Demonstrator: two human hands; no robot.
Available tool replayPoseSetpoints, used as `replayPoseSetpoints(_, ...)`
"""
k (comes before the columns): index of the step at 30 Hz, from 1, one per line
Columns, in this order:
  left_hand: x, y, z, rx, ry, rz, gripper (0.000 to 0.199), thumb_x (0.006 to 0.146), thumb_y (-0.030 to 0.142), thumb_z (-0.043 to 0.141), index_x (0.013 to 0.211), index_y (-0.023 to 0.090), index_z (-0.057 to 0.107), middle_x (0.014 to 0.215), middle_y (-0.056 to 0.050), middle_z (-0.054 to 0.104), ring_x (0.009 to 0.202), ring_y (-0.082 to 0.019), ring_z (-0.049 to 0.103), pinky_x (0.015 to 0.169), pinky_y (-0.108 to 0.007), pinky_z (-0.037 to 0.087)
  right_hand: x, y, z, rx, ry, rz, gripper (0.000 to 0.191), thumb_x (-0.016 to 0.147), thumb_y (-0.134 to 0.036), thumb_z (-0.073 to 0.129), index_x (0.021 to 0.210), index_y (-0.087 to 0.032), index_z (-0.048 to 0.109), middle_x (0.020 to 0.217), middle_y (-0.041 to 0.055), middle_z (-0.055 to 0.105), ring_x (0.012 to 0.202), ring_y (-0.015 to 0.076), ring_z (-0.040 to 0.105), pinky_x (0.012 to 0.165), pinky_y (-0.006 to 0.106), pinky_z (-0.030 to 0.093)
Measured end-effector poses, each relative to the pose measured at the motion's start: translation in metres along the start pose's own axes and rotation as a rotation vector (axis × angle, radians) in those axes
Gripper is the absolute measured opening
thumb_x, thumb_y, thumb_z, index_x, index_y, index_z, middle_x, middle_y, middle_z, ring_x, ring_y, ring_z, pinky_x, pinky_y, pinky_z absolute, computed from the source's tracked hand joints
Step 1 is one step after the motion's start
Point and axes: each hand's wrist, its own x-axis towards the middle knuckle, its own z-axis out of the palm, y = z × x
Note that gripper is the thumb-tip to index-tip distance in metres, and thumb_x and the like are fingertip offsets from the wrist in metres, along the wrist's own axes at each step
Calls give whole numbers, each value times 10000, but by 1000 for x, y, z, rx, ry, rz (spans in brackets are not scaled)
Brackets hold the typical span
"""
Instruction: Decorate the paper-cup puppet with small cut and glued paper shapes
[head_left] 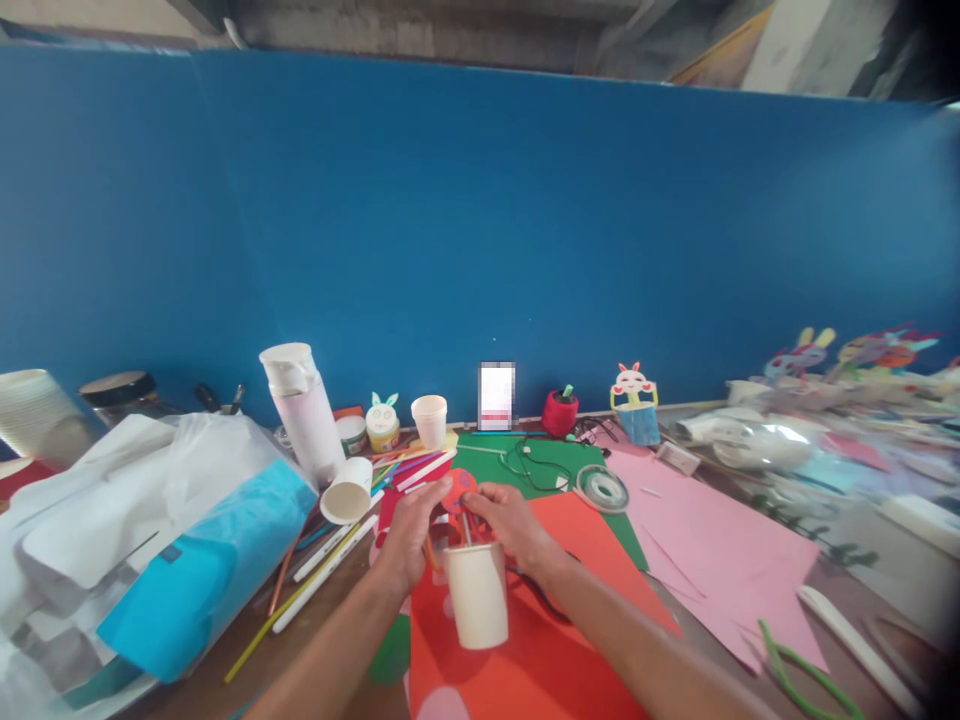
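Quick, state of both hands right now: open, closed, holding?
Left hand: closed, apparently pinching the edge of the red round piece.
Right hand: curled at the piece's opposite edge; whether it grips cannot be told.

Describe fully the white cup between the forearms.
The white cup looks like plain paper, with smooth sides narrowing slightly downward. Its wider end is up, leaning a little, over the red sheet; whether it rests there is unclear. A thin grey stick shows at its upper edge, inside or behind, I cannot tell. The left hand and right hand are just beyond; any touch is unclear.
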Motion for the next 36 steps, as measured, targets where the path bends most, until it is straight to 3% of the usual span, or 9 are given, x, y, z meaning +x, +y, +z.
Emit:
replayPoseSetpoints(4,4,3,-4,63,90,-25,255,583,351,661,720,142,610,598,13,580,521,-91,518,476,-196,382,-1,1,2,-15,-17,-5,250,672,-368,540,565,-143,509,490,-47,432,462,67,346,450,196,258)
replayPoseSetpoints(9,6,1,-7,88,118,-37,205,567,322,662,664,155,595,569,31,571,513,-91,509,467,-192,368,-3,1,3,-13,-24,0,245,663,-370,551,569,-144,525,491,-42,450,471,73,365,455,197,267)
replayPoseSetpoints(18,-4,9,5,-27,64,-54,293,582,372,658,743,135,599,591,-8,593,511,-113,539,455,-213,376,-1,2,-1,6,-32,-26,252,681,-384,541,611,-142,551,516,-39,468,470,74,374,456,197,272)
replayPoseSetpoints(24,-4,4,5,65,23,-9,227,582,351,661,669,153,594,605,9,593,545,-102,542,509,-204,384,0,1,-3,-50,2,-42,288,675,-410,552,574,-142,516,496,-46,435,468,72,354,442,194,258)
replayPoseSetpoints(29,-5,2,6,168,-16,22,249,603,336,638,760,144,619,697,-34,630,596,-128,565,529,-220,385,0,-1,-4,-17,10,-43,289,681,-413,545,574,-145,513,502,-39,446,470,75,357,444,196,264)
replayPoseSetpoints(36,-10,4,11,242,57,37,201,596,305,632,712,142,610,648,-24,621,564,-129,552,495,-217,371,2,2,-3,1,3,-22,257,684,-372,536,580,-137,532,507,-34,449,469,75,359,450,199,267)
